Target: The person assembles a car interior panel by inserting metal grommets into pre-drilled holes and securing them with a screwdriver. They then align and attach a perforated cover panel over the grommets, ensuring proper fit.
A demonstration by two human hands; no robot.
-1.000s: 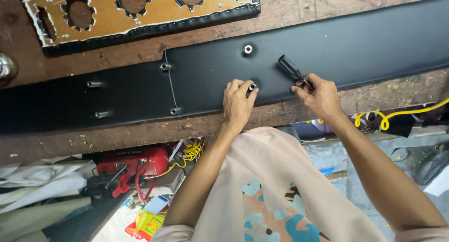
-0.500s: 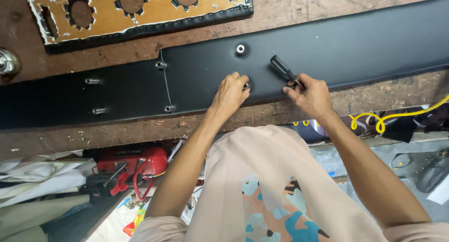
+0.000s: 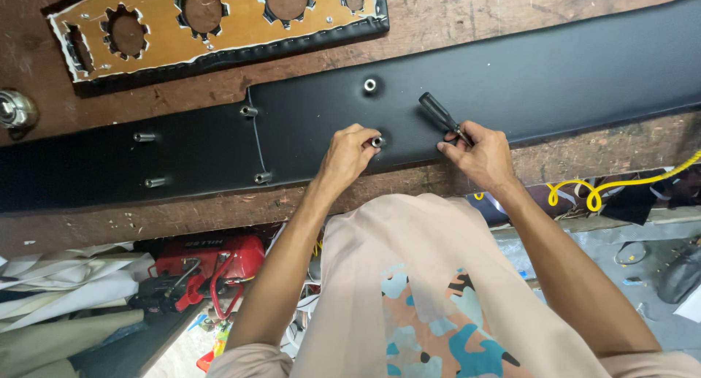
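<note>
A long black upholstered panel [image 3: 555, 71] lies across a worn wooden workbench [image 3: 453, 16], running from the left edge to the upper right; its matte covering is smooth, with a curved seam left of centre. Several short metal studs stand up from it: two on the left section, two beside the seam, one threaded stud [image 3: 370, 85] near the middle, and a lower stud [image 3: 377, 141] close to the panel's near edge. The left hand [image 3: 349, 156] rests on the panel with its fingers curled, thumb and fingertips pinched around the lower stud. The right hand [image 3: 478, 153] is closed around the shaft of a screwdriver [image 3: 438, 115], whose black handle points up and to the left over the panel; the tip is hidden by the fingers. Beyond the panel lies a wooden board [image 3: 219, 20] with round toothed cut-outs and a black edging. Below the bench, a red tool case [image 3: 212, 257] and a yellow coiled cable [image 3: 599, 192] are visible.
</note>
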